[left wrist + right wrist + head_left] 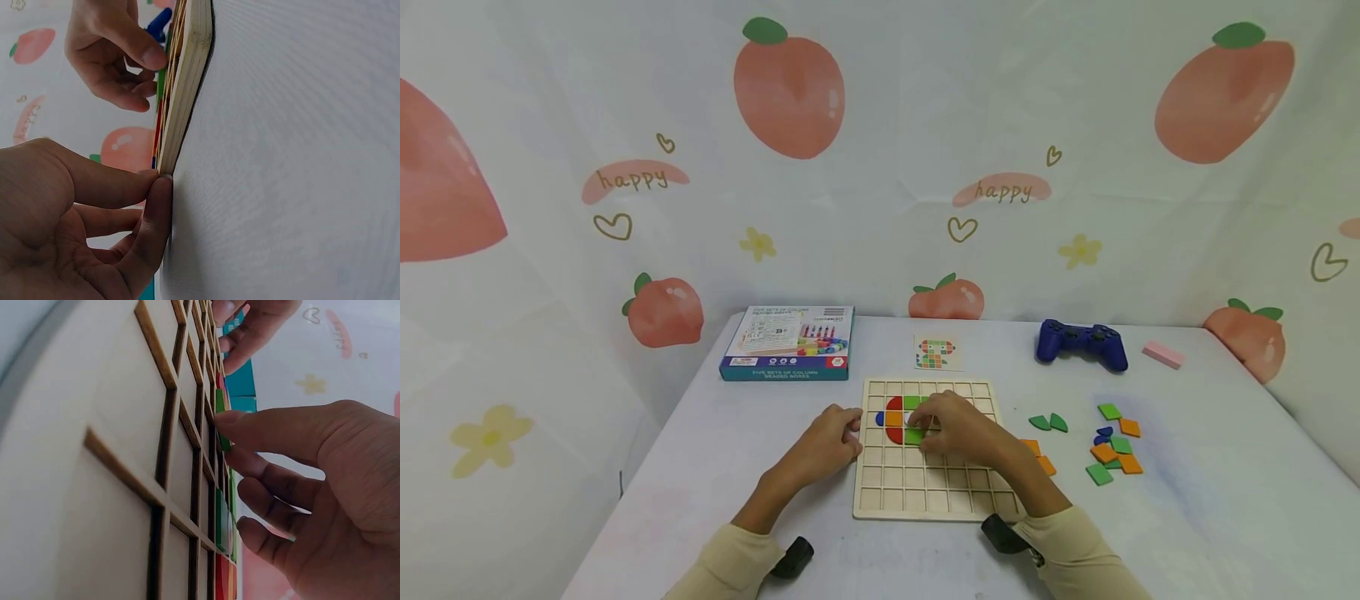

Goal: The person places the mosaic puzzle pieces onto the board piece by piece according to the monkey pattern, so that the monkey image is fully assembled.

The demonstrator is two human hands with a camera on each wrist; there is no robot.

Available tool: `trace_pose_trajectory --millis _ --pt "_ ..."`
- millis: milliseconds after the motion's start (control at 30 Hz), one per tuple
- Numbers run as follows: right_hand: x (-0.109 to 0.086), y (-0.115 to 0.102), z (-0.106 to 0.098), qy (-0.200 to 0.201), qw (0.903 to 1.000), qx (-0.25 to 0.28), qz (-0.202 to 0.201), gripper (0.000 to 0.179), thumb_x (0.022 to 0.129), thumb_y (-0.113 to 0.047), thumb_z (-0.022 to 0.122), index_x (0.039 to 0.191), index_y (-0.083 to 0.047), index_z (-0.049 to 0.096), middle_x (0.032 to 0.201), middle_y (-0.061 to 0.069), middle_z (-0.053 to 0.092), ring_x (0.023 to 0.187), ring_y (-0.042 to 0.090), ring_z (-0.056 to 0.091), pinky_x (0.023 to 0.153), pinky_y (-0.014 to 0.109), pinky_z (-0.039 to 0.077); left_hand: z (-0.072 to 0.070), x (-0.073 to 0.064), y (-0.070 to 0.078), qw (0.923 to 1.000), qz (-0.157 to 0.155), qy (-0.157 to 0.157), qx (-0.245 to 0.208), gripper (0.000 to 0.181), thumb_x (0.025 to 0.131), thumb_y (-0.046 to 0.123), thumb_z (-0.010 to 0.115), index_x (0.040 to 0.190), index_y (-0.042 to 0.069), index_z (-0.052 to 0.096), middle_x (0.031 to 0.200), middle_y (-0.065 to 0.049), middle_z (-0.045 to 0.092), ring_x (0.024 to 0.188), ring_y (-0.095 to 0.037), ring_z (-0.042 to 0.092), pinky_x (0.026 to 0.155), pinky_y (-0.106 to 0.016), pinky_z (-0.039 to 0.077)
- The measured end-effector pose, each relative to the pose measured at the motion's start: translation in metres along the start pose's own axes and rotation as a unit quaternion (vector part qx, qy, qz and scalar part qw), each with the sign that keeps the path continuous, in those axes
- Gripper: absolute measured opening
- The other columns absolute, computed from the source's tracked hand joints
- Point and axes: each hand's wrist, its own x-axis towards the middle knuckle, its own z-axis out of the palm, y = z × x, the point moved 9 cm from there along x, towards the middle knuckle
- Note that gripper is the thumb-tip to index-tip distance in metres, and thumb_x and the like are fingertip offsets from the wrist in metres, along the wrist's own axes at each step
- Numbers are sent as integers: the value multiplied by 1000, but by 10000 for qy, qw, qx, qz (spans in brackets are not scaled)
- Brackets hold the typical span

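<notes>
Nearest, a dark device [1003,534] on the right wrist hangs close to the near rim of the wooden grid board [892,477]; a raised forearm would likely avoid knocking it. The board lies flat on the table [925,567], in front of the person.

The left hand [829,435] pinches the board's left edge between thumb and forefinger, a sound anchor against sliding. The right hand [964,429] is over the board, fingers bent, its thumb touching a green tile [220,400]; whether the hand grips that tile or only presses it, I cannot tell. To seat a piece well, square its sides to the raised slats, lower one edge first, then press evenly, sparing the red pieces [894,402] and orange square [893,419] alongside.

Two loose orange squares [1046,466] lie by the right forearm, where a sweeping sleeve could shove them; approaching from above seems better. Farther right, past two green leaf-shaped pieces [1038,422], is a mixed tile cluster [1120,446]. Bare table left of the board gives the left arm room.

Beyond the far rim lies a printed pattern card [936,353], with a boxed set [788,343] to its left and a blue game controller [1081,343] to its right.
</notes>
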Motion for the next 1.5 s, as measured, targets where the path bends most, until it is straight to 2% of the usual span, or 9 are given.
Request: trace_pose_trajectory --millis 200,567,833,967,1233,1500 --pt "0 -1 0 68 10000 22 12 26 87 -7 84 112 -10 79 94 -4 69 98 17 58 92 42 51 0 0 0 10000 -6 -5 -14 54 91 -2 70 143 -13 57 102 -9 56 92 -19 54 76 -26 52" --pt "2 -3 6 -45 9998 154 -70 28 85 -5 84 112 -6 78 87 -5 68 85 12 59 80 30 52 2 -1 -1 10000 -19 -34 -76 54 90 -3 69 143 -12 58 101 -9 56 92 -19 53 75 -26 50" --pt "2 -1 5 -58 9993 355 134 27 88 -4 82 115 -7 78 89 -5 66 85 14 58 78 30 51 1 -1 1 10000 -8 -29 -44 54 91 -3 70 143 -12 58 101 -9 56 92 -19 53 75 -25 50" --pt "3 0 3 -45 9992 390 110 25 90 -5 79 115 -7 77 90 -5 67 85 14 59 78 30 51 2 0 0 10000 25 -17 -12 54 91 -3 70 143 -12 58 101 -9 56 92 -18 53 75 -25 50" --pt "0 11 -9 81 9985 514 138 22 94 -9 76 116 -8 77 91 -5 67 85 14 59 77 29 51 1 -1 1 10000 49 12 -45 53 91 -4 70 142 -13 58 101 -9 56 92 -19 53 77 -26 52" --pt "-16 34 -31 410 9982 417 158 21 97 -12 74 118 -9 77 92 -4 66 87 14 58 76 30 51 1 -1 1 10000 -32 25 -12 53 91 -4 71 142 -12 58 103 -9 56 93 -19 54 80 -29 53"
